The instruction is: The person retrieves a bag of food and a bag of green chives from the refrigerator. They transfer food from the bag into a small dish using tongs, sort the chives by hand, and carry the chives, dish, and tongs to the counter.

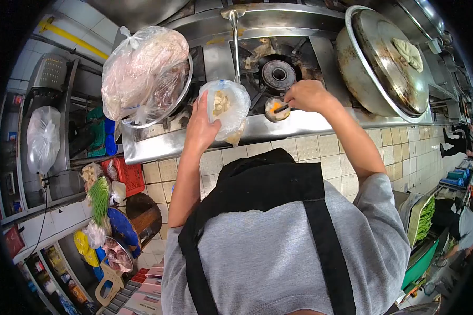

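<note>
left hand: the hand (pixel 201 128) has its grip clamped on a clear plastic bag (pixel 235 107), fingers along one side and thumb against the near face.
bag: held up over the front edge of the stove (pixel 184 148), with pale chunks (pixel 220 103) inside.
right hand: the hand (pixel 307 96) has its grip together on a dark-handled utensil (pixel 282 109), reaching in from the right.
utensil: tilted, its lower end in a small bowl (pixel 277 116).
small bowl: on the steel front of the stove, to the right of the bag and apart from it; something orange (pixel 275 107) shows inside, too small to name.
burner: a round burner (pixel 278 74) just beyond the bowl.
left of stove: a metal basin (pixel 187 90) bearing a large plastic bag of meat (pixel 142 73).
right of stove: a large pot (pixel 352 79) with a tilted metal lid (pixel 386 58), a folded cloth (pixel 408 54) on it.
far right: a co-worker (pixel 466 228) in a grey top, well apart from both hands.
</note>
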`<state>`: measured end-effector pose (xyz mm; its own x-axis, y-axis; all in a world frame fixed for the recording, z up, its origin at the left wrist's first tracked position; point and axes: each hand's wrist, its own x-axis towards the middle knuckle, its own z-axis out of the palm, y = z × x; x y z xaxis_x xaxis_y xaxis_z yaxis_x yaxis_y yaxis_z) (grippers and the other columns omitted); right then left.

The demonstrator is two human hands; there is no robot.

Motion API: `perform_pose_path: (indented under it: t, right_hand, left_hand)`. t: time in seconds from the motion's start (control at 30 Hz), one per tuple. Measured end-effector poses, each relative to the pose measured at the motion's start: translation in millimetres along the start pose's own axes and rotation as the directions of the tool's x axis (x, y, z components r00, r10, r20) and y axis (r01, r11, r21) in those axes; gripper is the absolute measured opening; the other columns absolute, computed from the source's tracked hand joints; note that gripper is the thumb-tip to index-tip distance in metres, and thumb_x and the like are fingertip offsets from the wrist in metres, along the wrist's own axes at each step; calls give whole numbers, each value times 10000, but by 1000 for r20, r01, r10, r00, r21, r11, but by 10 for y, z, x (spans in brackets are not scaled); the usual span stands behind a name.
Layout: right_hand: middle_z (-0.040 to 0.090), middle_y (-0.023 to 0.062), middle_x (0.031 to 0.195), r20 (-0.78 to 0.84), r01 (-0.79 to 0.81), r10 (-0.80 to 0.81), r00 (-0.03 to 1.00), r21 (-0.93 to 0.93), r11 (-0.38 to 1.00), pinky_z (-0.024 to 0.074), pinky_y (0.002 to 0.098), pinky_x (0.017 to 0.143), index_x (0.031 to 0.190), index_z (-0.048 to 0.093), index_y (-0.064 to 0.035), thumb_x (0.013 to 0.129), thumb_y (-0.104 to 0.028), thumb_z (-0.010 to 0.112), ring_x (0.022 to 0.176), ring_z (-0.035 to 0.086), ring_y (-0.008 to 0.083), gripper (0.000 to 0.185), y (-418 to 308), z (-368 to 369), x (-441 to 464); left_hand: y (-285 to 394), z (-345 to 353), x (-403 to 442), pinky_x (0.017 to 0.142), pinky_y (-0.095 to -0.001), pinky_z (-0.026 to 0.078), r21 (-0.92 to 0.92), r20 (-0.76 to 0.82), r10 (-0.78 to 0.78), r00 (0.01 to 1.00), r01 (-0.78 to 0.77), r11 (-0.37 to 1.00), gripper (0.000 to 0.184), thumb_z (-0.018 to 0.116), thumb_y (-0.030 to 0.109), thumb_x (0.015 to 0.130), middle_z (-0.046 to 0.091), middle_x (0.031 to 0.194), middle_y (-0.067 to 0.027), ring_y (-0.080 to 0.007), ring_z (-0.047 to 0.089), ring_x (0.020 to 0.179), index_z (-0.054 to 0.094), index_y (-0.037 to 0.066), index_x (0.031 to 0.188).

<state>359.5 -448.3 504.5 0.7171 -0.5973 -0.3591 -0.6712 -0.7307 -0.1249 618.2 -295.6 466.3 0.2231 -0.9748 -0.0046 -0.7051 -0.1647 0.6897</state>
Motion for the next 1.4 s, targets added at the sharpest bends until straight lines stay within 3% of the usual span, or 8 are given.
perform_pose_path:
  t: [0.53, 0.73, 0.8, 0.83, 0.87, 1.13, 1.27, 1.4]
  right_hand:
    - [663, 97, 795, -187, -133, 107, 976, -129, 983, 508, 383, 713, 918, 680, -169, 780, -228, 568, 797, 644, 269, 188, -154, -277, -309]
    - [641, 188, 791, -386, 150, 11, 922, 384, 911, 473, 415, 747, 1050, 598, -39, 763, -352, 667, 792, 618, 351, 430, -468, -224, 142]
    - [636, 205, 872, -240, 159, 9, 971, 671, 725, 481, 377, 715, 1107, 573, -24, 743, -306, 689, 799, 629, 303, 475, -719, -144, 328]
    - [538, 47, 716, -342, 261, -10, 940, 696, 669, 433, 289, 614, 1122, 557, -44, 710, -229, 718, 648, 502, 141, 479, -866, -53, 404]
    - [543, 61, 742, -304, 270, -63, 951, 712, 648, 434, 292, 623, 1282, 454, -95, 678, -231, 737, 665, 509, 148, 681, -968, 33, 516]
    - [597, 125, 873, -329, 389, -215, 919, 681, 620, 445, 338, 700, 1391, 300, -174, 644, -320, 780, 722, 545, 216, 900, -1239, 54, 793]
    - [642, 204, 921, -190, 258, -184, 964, 530, 808, 457, 415, 805, 1178, 523, -66, 801, -359, 595, 903, 605, 377, 483, -1065, -324, 475]
    - [650, 184, 936, -79, 140, -135, 988, 66, 988, 490, 415, 769, 975, 646, -41, 833, -231, 503, 898, 621, 355, 277, -1002, -276, 453]
  left_hand:
    - [-39, -81, -156, 978, -378, 354, 8, -151, 70, 986, -69, 998, 471, 540, 10, 727, 414, 1294, -238, -375, 427, 1184, 513, 78, 1192]
    - [9, -295, -76, 898, -341, 404, -145, -163, 40, 986, -64, 987, 387, 511, -19, 728, 560, 1109, -182, -349, 547, 1017, 530, 74, 1104]
    - [68, -318, -60, 863, -332, 420, -206, -250, 14, 968, -67, 976, 381, 510, -23, 726, 580, 1052, -161, -329, 568, 965, 526, 81, 1092]
    - [-33, -264, -5, 812, -313, 438, -205, -355, 73, 932, -154, 967, 406, 528, -44, 722, 596, 987, -146, -256, 587, 898, 478, 50, 1114]
    - [-115, -222, 3, 828, -303, 430, -329, -355, 0, 935, -126, 936, 420, 532, -59, 721, 588, 992, -137, -231, 569, 927, 460, 33, 1124]
    - [-162, -144, -55, 843, -285, 416, -801, -210, -334, 919, 35, 597, 429, 559, -87, 717, 531, 1108, -137, -174, 519, 1005, 425, 5, 1114]
    - [-266, -56, -162, 927, -311, 367, -604, -432, -187, 882, -130, 786, 370, 525, -87, 724, 495, 1189, -148, -202, 453, 1126, 470, 32, 1070]
    - [-214, -18, -260, 980, -328, 338, -278, -422, 37, 906, -168, 946, 358, 458, -74, 731, 481, 1251, -176, -287, 465, 1159, 555, 48, 1053]
